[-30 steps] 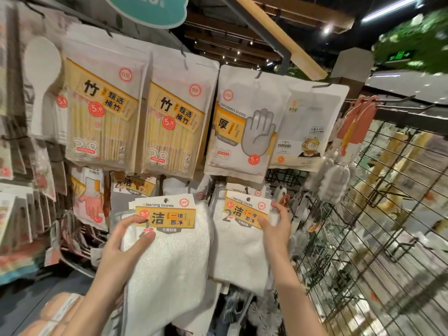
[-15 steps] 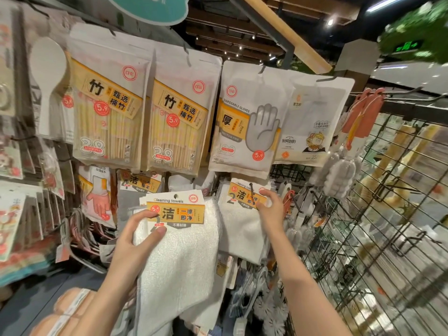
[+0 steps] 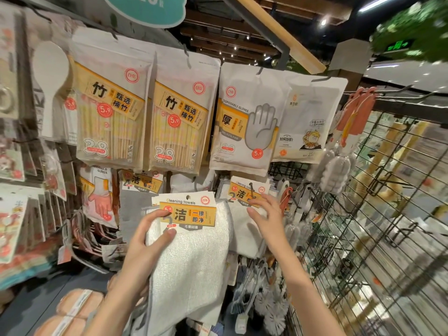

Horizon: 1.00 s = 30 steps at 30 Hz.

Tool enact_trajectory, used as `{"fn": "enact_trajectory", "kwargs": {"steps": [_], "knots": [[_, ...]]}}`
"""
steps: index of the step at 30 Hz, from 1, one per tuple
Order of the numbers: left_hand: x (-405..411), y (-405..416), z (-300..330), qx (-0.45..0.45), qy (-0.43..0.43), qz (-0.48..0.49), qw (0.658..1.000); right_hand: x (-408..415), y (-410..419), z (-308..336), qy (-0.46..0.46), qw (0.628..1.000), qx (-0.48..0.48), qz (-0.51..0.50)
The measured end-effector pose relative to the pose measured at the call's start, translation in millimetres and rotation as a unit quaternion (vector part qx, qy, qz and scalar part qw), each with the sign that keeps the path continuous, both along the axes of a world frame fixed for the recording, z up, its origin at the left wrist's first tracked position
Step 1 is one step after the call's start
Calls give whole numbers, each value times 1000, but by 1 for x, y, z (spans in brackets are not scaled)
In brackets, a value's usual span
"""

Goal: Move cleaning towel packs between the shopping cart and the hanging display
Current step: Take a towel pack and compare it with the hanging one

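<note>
My left hand (image 3: pixel 148 241) grips a white cleaning towel pack (image 3: pixel 191 253) with a yellow label by its upper left corner, thumb on the front, and holds it up before the hanging display. A second cleaning towel pack (image 3: pixel 244 229) hangs on a hook (image 3: pixel 252 187) just to its right. My right hand (image 3: pixel 266 214) hovers in front of that hung pack with fingers spread and relaxed, holding nothing. The shopping cart is out of view.
Bamboo stick packs (image 3: pixel 114 117) and a disposable gloves pack (image 3: pixel 247 122) hang in the row above. A black wire grid panel (image 3: pixel 388 214) with brushes stands at the right. Orange sponges (image 3: pixel 75 309) lie at the bottom left. More packs crowd the left wall.
My right hand has let go of the second towel pack, which now hangs on the hook, and has drawn back slightly. The left hand has raised its pack a little.
</note>
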<state>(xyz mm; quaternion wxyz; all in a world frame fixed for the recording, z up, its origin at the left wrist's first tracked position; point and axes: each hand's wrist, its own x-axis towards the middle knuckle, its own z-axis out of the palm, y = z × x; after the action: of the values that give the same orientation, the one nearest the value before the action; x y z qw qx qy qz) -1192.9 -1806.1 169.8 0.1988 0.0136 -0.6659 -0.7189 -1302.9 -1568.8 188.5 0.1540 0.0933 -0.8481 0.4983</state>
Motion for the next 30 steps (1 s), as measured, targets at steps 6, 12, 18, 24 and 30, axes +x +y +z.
{"fn": "enact_trajectory", "kwargs": {"steps": [6, 12, 18, 24, 30], "knots": [[9, 4, 0, -6, 4, -34, 999, 50, -41, 10, -56, 988, -80, 122], [22, 0, -2, 8, 8, -53, 999, 68, -56, 8, -52, 993, -71, 84], [30, 2, -4, 0, 13, -54, 998, 83, -56, 10, -51, 993, -86, 63], [32, 7, -9, 56, -5, -60, 997, 99, -53, 9, -13, 998, -34, 47], [32, 11, -16, 86, -11, -67, 994, 110, -45, 9, -30, 994, -83, 56]]}}
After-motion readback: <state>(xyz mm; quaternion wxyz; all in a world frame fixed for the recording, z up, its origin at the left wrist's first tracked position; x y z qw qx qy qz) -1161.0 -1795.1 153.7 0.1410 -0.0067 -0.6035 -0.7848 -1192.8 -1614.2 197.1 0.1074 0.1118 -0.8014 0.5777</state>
